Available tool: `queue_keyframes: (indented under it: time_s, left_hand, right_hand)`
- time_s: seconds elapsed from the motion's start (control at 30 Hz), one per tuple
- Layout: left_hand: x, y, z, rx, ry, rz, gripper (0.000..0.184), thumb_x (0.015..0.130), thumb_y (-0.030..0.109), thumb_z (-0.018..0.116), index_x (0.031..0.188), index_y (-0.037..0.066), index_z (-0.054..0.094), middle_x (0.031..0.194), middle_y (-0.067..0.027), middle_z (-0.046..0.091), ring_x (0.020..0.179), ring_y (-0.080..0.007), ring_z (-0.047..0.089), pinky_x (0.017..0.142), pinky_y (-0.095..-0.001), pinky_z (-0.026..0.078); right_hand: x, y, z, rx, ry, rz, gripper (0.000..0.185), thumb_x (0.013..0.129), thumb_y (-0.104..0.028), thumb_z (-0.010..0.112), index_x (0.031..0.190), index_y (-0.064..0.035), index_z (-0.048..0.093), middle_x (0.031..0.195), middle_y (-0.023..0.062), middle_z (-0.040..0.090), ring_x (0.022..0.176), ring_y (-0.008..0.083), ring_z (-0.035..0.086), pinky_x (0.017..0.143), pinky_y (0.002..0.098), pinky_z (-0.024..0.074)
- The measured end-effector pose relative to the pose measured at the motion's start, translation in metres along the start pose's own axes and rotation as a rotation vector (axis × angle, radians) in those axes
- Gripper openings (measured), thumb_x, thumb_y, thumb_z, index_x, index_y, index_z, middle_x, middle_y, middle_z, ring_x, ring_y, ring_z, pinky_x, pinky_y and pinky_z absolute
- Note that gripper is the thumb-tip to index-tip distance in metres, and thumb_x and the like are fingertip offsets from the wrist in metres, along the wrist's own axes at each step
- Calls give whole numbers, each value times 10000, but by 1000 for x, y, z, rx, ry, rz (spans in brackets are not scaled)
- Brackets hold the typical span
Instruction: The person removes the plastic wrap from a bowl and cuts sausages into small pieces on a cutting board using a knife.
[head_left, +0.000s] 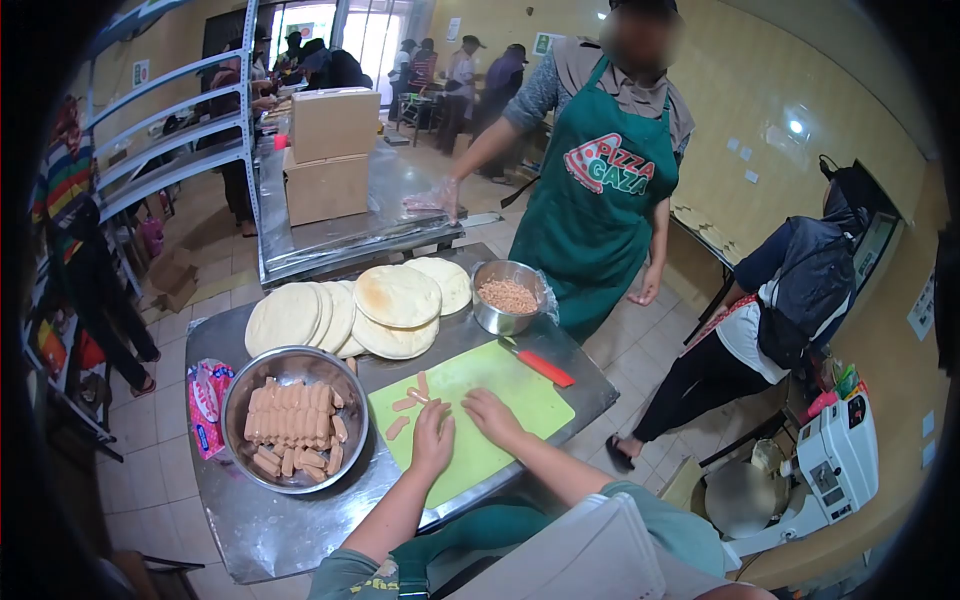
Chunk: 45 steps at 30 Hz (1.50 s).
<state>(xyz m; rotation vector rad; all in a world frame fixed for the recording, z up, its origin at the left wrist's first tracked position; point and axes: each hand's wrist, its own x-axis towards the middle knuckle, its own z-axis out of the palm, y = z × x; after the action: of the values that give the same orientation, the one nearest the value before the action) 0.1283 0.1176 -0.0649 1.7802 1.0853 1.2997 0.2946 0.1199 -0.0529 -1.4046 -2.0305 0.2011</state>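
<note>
Left hand (433, 438) and right hand (490, 416) are being held at the green board (540, 407), fingers' grasp indeterminable; loose sausage pieces (397, 427) are possibly being exposed to scattering by careless sweeping.

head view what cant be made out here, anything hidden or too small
In the head view:
Left hand and right hand: palms, hidden by the backs of the hands.
Large steel bowl: its bottom, covered by sausages.
Pink packet: finer print, too small.
People at the back: their hands, too small.
</note>
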Motion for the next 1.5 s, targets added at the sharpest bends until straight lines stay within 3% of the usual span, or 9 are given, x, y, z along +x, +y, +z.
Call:
queue_keyframes:
  time_s: [0.13, 0.33, 0.67, 0.77, 0.83, 0.93, 1.13, 1.33, 1.5]
  left_hand:
    - [0, 2, -1, 8, 10, 26, 249, 828, 137, 560, 1039, 5, 574, 1162, -225, 521, 1111, -375, 482, 954, -414, 378]
    - [0, 3, -1, -3, 0, 20, 230, 797, 114, 588, 998, 1, 592, 1141, -214, 533, 1068, -364, 512, 920, -405, 407]
    - [-1, 3, -2, 14, -36, -11, 221, 769, 113, 609, 969, 19, 608, 1138, -195, 544, 1064, -345, 520, 909, -395, 418]
    - [0, -1, 0, 0, -34, -9, 216, 764, 103, 606, 963, 20, 608, 1131, -190, 549, 1059, -343, 523, 904, -392, 422]
    - [-4, -3, -1, -9, -34, -17, 214, 761, 97, 605, 961, 20, 608, 1125, -188, 552, 1055, -341, 526, 900, -390, 425]
    - [0, -3, 0, -28, -18, 7, 211, 754, 89, 607, 954, 21, 609, 1112, -184, 557, 1041, -340, 535, 888, -387, 434]
    - [0, -1, -1, -23, -18, 9, 202, 747, 88, 611, 938, 22, 612, 1099, -182, 561, 1024, -331, 544, 875, -382, 444]
    - [0, -3, 1, -23, -14, 1, 194, 746, 86, 612, 929, 24, 616, 1098, -179, 563, 1026, -328, 544, 874, -383, 443]
    - [-1, -3, 0, -42, -27, -27, 193, 748, 95, 617, 930, 31, 620, 1098, -179, 564, 1032, -332, 539, 885, -387, 435]
  right_hand:
    - [-4, -9, -20, -219, 12, -51, 130, 813, -162, 584, 885, -56, 608, 956, 118, 572, 922, 312, 525, 795, 403, 429]
    - [4, 11, -20, -215, 26, 32, 173, 802, -222, 592, 741, -65, 551, 786, 105, 521, 804, 291, 539, 680, 403, 450]
    - [14, 26, -8, -235, 162, 118, 184, 796, -206, 572, 705, -48, 551, 688, 131, 563, 647, 337, 566, 574, 437, 455]
    - [25, 32, -13, -194, 186, 272, 204, 789, -202, 561, 675, -33, 542, 671, 150, 583, 618, 328, 575, 563, 424, 446]
    - [28, 31, -22, 179, 209, 554, 221, 778, -195, 569, 642, -25, 526, 615, 119, 580, 538, 259, 565, 517, 387, 427]
    - [32, 36, -29, 439, 195, 759, 222, 784, -187, 584, 628, -44, 517, 576, 51, 535, 472, 160, 497, 443, 334, 377]
    - [31, 38, -40, 844, 187, 948, 192, 823, -175, 596, 678, -76, 517, 562, -12, 449, 418, 84, 370, 371, 255, 261]
    - [31, 40, -48, 1202, 110, 1075, 129, 865, -188, 568, 813, -89, 504, 573, -35, 406, 401, 59, 318, 339, 215, 212]
    - [42, 51, -49, 1525, 21, 1071, 131, 878, -196, 556, 805, -115, 483, 568, -36, 405, 389, 56, 318, 319, 192, 212]
